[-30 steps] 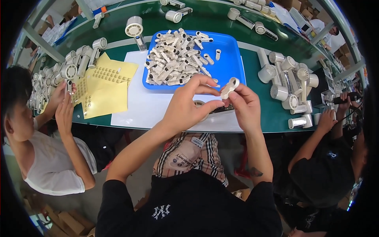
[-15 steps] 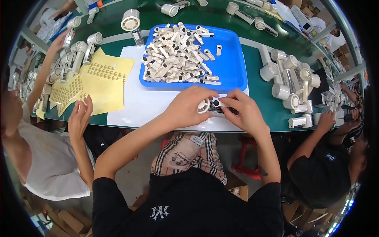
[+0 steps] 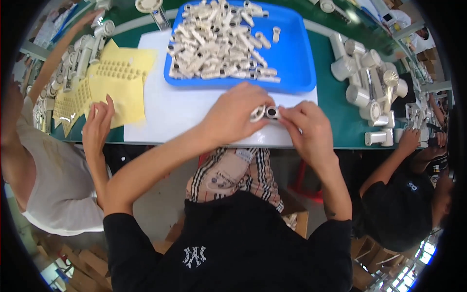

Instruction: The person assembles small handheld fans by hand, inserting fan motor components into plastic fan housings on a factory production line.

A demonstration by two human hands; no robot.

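Note:
Close above the front of the white sheet, my left hand (image 3: pixel 237 111) is closed around a white handheld fan (image 3: pixel 258 114), whose round head shows between thumb and fingers. My right hand (image 3: pixel 310 127) pinches a slim white handle cover (image 3: pixel 272 112) with a dark round spot at its end. That cover lies against the fan's handle or just above it; my fingers hide whether it is seated. Beyond my hands stands a blue tray (image 3: pixel 299 73) with a big heap of similar white covers (image 3: pixel 214 44) in its left and middle part.
A white sheet (image 3: pixel 151 107) lies under the tray. Yellow sheets with rows of small pieces (image 3: pixel 127 100) are at left, beside a co-worker's hand (image 3: pixel 97 121). Several white fans (image 3: pixel 360 95) are piled at right. Another fan (image 3: pixel 154 10) is behind the tray. Co-workers sit on both sides.
The view has tipped, so the tray and table sit higher in the picture. My hands stay together at the fan, with the cover's spotted end still beside the fan head.

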